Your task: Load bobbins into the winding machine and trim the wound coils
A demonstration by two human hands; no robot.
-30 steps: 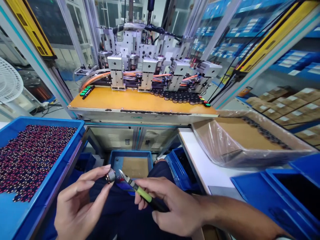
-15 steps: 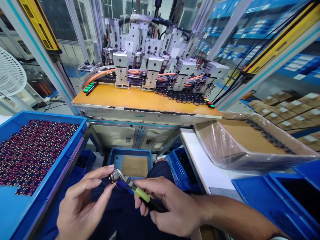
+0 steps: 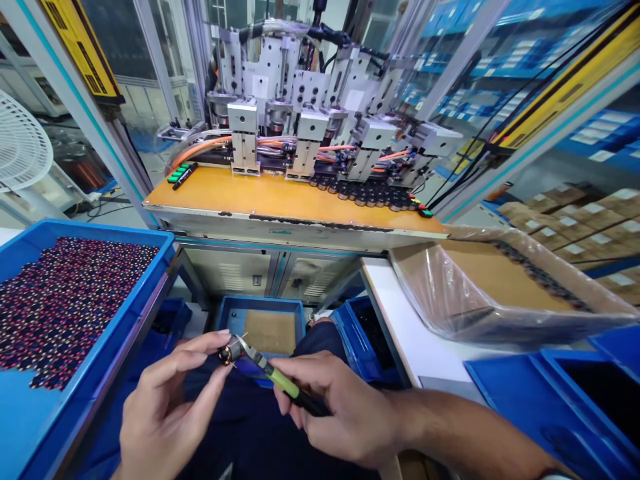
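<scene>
Between the thumb and fingertips of my left hand (image 3: 173,400) is a small round metal part (image 3: 229,352) with copper-coloured windings. My right hand (image 3: 345,407) is wrapped round pliers (image 3: 285,383) with green and black handles. The metal jaws of the pliers point up and left and meet the right side of the small part. Both hands are above my lap, low in the middle of the view.
A blue tray (image 3: 167,248) of many small dark and pink parts stands at left. Ahead is a machine over an orange worktop (image 3: 270,197), with black round parts on it. A plastic-lined box (image 3: 450,313) sits on the right table. A blue bin (image 3: 303,313) is below.
The small part has turned slightly in my left fingers, showing more of its windings. The pliers' jaws have shifted a little on it. My left hand has moved slightly right.
</scene>
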